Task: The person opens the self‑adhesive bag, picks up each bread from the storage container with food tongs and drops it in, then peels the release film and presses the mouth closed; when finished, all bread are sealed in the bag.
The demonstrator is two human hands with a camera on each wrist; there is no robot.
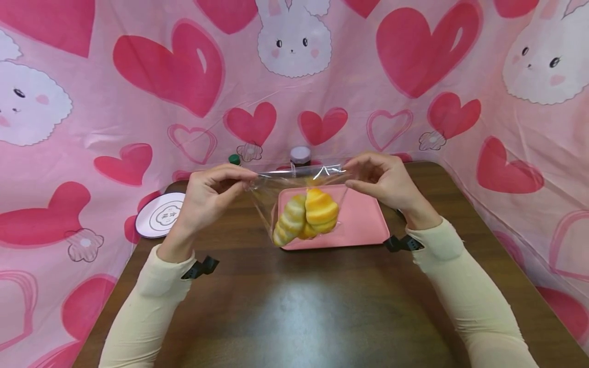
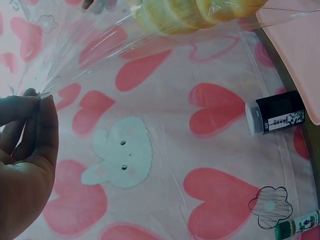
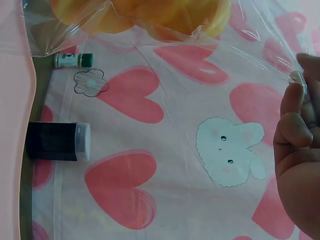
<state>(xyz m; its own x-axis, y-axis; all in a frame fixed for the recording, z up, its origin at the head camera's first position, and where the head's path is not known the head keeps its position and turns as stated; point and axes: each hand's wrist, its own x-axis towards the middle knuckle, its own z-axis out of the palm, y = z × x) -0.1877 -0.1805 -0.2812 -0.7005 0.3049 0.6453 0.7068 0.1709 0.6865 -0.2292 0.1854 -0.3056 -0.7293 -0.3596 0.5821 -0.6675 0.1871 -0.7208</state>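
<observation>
A clear plastic bag (image 1: 267, 197) hangs above the table with several croissant-shaped breads (image 1: 322, 209) inside, some pale and some golden yellow. My left hand (image 1: 209, 194) pinches the bag's upper left corner between thumb and fingers. At the opposite upper corner, my right hand (image 1: 384, 176) pinches the plastic too. The top edge is stretched between both hands. In the left wrist view the breads (image 2: 195, 15) show at the top, with the left hand (image 2: 30, 145) at the left side. The right wrist view shows the right hand (image 3: 300, 135) gripping the film.
Behind the bag a pink tray (image 1: 363, 220) lies on the dark wooden table (image 1: 294, 306). A white plate (image 1: 158, 214) sits at the left edge. Toward the back stand a dark jar with a pale lid (image 1: 300, 155) and a green-capped bottle (image 1: 234, 159). A pink patterned cloth surrounds the table.
</observation>
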